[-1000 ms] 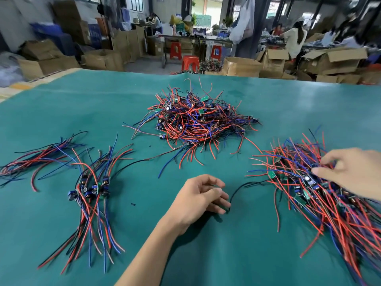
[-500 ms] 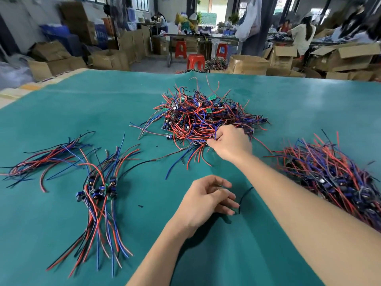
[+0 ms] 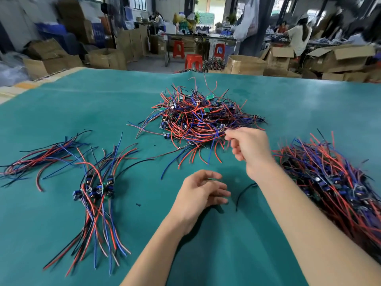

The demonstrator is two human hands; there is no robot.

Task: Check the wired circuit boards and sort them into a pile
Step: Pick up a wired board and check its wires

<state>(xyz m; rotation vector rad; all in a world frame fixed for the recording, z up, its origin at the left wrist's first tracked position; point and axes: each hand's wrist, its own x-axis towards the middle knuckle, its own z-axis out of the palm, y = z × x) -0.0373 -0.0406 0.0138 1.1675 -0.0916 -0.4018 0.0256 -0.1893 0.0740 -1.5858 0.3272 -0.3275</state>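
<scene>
Tangled wired boards [image 3: 202, 118] lie heaped mid-table; right hand [image 3: 250, 147] at the heap's near edge pinches wires; left hand [image 3: 201, 193], nearer, curls around something small.

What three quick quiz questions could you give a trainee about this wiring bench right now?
1. True or false: the right hand is at the near edge of the centre pile, pinching wires.
2. Which is nearest the left hand? A) a loose black wire B) a red stool C) a cardboard box
3. Fill in: the small aligned bundle of boards lies to the ____ of the left hand.

Key: 1 true; 2 A; 3 left
</scene>
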